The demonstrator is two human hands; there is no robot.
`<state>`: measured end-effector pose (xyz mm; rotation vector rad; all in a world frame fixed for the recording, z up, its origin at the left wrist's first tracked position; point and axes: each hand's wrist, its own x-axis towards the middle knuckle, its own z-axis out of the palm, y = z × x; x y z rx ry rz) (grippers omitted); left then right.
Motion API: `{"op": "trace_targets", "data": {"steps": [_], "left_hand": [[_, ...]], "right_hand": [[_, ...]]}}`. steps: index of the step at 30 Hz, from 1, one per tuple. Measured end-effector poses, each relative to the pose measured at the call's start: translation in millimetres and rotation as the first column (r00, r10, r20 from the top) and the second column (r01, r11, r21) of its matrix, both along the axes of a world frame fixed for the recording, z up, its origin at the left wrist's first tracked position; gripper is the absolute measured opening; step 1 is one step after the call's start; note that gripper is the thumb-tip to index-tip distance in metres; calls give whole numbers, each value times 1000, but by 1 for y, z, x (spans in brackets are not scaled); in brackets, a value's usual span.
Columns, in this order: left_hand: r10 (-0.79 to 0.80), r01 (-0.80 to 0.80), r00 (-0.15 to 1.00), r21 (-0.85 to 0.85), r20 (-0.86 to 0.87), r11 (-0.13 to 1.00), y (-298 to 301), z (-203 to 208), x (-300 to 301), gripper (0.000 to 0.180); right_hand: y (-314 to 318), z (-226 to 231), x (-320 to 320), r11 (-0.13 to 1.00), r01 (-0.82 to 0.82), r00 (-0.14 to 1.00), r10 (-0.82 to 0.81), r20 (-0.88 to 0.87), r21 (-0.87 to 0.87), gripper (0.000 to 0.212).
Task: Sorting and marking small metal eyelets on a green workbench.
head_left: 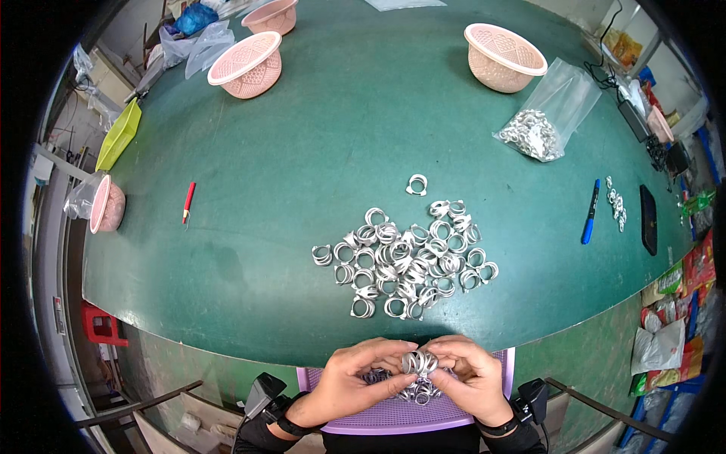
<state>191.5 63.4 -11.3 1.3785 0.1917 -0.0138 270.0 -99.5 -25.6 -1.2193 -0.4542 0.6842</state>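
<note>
My left hand and my right hand meet just below the table's near edge, over a purple tray on my lap. Together they grip a small silver metal ring part, with more of the same parts bunched under my fingers. On the green table in front of me lies a pile of several silver ring parts. One lone ring part sits a little beyond the pile.
Pink plastic baskets stand at the back left, the far back, the back right and the left edge. A clear bag of ring parts, a blue marker, a black phone, a red pen and a yellow tray also lie around.
</note>
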Motion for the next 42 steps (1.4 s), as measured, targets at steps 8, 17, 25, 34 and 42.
{"op": "trace_targets", "data": {"steps": [8,17,25,34,42], "left_hand": [[7,-6,1000,-25,23,1000,-5,-7,-2,41],[3,-9,998,85,65,996,-4,-1,-2,44],[-34,2,985,186,170,983,1,-4,1,40],[-334,259,916,306,223,916,19,-2,-9,35],[186,-323,944,870,271,372,34,-3,10,21]], "right_hand": [[3,13,1,997,-24,997,30,74,-73,44],[6,7,1,996,40,997,-45,68,74,39],[1,4,4,993,98,885,-58,461,-63,32],[-15,22,22,908,-354,798,418,435,-224,30],[31,15,43,807,436,579,87,811,-397,21]]}}
